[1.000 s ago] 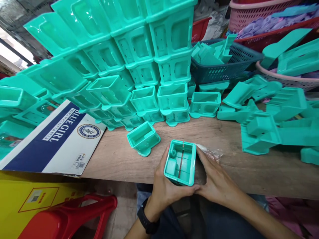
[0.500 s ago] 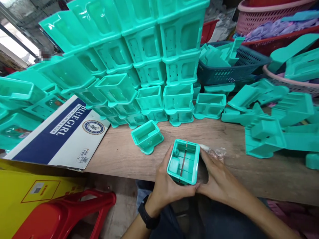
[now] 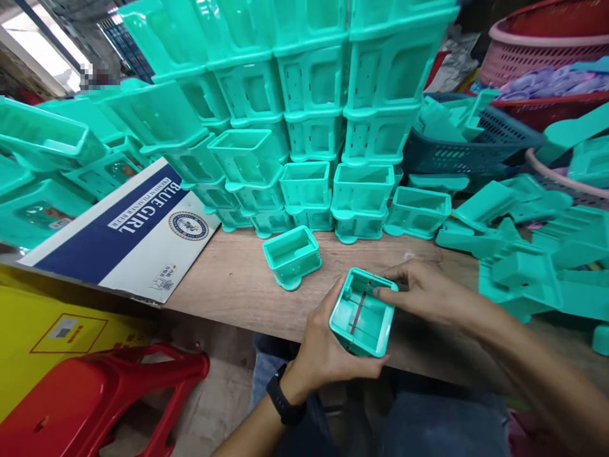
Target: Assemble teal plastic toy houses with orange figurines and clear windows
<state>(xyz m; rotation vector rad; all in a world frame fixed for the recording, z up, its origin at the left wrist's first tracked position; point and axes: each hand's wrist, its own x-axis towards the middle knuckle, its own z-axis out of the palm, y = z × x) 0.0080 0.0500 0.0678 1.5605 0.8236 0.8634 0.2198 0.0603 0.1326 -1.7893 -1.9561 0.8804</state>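
Observation:
My left hand (image 3: 323, 346) is wrapped around a small teal plastic box (image 3: 362, 312), holding it open side up at the near edge of the wooden table (image 3: 228, 285). A thin brown strip runs across the inside of the box. My right hand (image 3: 423, 293) reaches in from the right, its fingertips pinched at the box's upper right rim. Whether anything sits between those fingertips is too small to tell. A second teal box (image 3: 292, 256) stands alone on the table just to the upper left.
Tall stacks of the same teal boxes (image 3: 309, 114) fill the back of the table. Loose teal parts (image 3: 518, 254) lie at the right, with a blue basket (image 3: 471, 143) and a pink basket (image 3: 542, 51) behind. A flattened carton (image 3: 128, 235) lies at the left, and a red stool (image 3: 104, 406) stands below.
My right hand has left the box's side and come up over its rim, fingertips at the opening. The view has shifted, so everything sits further right and up.

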